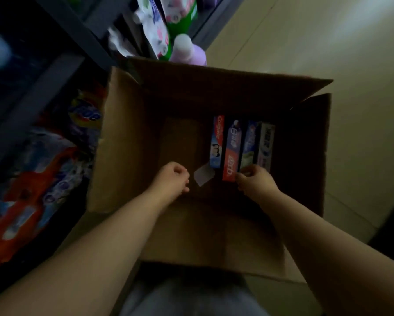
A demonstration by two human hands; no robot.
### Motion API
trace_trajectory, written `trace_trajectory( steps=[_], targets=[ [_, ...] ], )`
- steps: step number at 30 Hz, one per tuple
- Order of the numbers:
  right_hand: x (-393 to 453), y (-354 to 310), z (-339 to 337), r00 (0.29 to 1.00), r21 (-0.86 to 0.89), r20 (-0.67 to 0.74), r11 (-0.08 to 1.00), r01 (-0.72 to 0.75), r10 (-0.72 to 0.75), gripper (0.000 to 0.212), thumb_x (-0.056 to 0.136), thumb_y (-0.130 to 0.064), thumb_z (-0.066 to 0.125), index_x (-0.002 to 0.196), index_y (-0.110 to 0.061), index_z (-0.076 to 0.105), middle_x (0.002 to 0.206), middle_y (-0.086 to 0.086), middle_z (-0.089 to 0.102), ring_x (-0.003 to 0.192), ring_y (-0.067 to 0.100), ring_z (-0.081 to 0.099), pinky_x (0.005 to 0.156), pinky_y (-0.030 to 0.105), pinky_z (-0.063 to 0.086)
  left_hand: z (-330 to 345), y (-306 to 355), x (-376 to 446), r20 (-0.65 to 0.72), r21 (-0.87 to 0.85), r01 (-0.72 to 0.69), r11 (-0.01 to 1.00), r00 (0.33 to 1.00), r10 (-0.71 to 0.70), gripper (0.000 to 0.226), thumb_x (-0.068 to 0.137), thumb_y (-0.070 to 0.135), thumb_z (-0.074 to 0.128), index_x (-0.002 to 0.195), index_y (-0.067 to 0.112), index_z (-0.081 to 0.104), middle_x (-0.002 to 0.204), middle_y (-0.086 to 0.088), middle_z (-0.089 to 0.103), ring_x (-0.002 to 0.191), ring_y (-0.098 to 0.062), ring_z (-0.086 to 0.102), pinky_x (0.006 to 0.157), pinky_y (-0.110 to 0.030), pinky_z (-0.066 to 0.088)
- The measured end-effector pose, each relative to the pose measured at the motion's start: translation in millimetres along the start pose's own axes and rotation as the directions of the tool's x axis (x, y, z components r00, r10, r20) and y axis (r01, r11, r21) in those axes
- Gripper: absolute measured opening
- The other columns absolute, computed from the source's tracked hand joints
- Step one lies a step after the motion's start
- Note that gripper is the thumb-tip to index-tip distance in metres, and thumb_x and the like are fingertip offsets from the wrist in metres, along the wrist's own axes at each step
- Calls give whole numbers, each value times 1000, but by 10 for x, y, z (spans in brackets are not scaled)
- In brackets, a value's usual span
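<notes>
An open cardboard box [127, 142] stands on the floor below me, flaps spread. Several toothpaste cartons stand side by side at its right end: a blue-red one [217, 142], a red one [232, 153], a blue-green one [248, 144] and a pale one [267, 144]. My right hand [255, 181] is down in the box at the near ends of the red and blue-green cartons, fingers curled against them; I cannot tell whether it pinches one. My left hand [172, 179] hovers over the bare box bottom, its fingers curled, holding nothing. A piece of tape [204, 176] lies between the hands.
Dark shelving on the left holds detergent bags [54, 169]. Behind the box stand a purple bottle [188, 51] and green-white refill pouches [168, 26]. Pale tiled floor [339, 53] spreads to the right. The near box flap [214, 236] lies over my lap.
</notes>
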State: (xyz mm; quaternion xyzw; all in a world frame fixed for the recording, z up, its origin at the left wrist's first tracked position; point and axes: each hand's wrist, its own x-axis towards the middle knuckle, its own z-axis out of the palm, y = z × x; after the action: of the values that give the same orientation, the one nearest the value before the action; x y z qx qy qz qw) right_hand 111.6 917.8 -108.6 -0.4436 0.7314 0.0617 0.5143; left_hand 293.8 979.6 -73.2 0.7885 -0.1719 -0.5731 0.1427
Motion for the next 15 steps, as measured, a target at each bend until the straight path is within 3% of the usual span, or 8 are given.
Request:
trace_trajectory(
  steps=[2,5,7,8,10,12,15],
  targets=[
    [427,0,126,998,-61,-30,997,50,-52,26,96,-31,56,117,-18,54,106,4,60,83,16,61,64,28,50,150,-35,540,-6,38,-19,999,1000,20,13,98,19,47,110,18,53,99,-3,60,88,-17,62,68,-24,48],
    [994,15,258,981,-74,-66,981,179,-184,16,97,-28,54,111,-19,52,99,2,56,69,9,54,53,23,43,407,-73,1310,16,88,-48,995,999,47,18,96,19,51,112,13,54,86,-2,58,75,-14,57,52,-21,41],
    [1278,42,311,959,-66,-75,961,269,-274,18,98,-27,53,114,-19,52,95,-2,55,66,3,50,51,18,41,572,-65,1725,79,110,-45,993,996,37,22,96,20,52,117,12,52,80,0,54,68,-11,52,51,-21,39],
    [1394,59,336,947,-72,-76,949,306,-312,19,98,-26,53,116,-20,52,91,-5,53,67,-1,48,52,16,41,640,-38,1875,110,111,-44,993,993,32,25,96,22,52,120,13,50,84,-1,55,71,-12,53,56,-22,41],
    [1558,115,382,924,-96,-73,924,369,-376,18,98,-23,51,116,-21,53,85,-11,50,67,-4,46,54,12,39,750,-23,2086,174,81,-43,996,984,28,45,96,30,53,135,11,42,115,-8,58,96,-19,58,74,-26,45],
    [1648,176,414,895,-92,-100,900,427,-435,16,99,-20,50,114,-22,56,83,-14,52,69,-6,48,54,8,39,823,-21,2173,240,36,-66,997,969,55,65,93,41,55,146,11,31,142,-8,44,120,-20,49,87,-25,41],
    [1709,291,471,838,-38,-200,858,512,-508,13,98,-14,50,103,-24,57,79,-15,57,63,-4,56,51,6,43,972,-117,2248,326,-78,-164,983,928,181,57,92,31,60,141,15,36,129,3,50,98,-4,48,74,-4,41]
  ],
)
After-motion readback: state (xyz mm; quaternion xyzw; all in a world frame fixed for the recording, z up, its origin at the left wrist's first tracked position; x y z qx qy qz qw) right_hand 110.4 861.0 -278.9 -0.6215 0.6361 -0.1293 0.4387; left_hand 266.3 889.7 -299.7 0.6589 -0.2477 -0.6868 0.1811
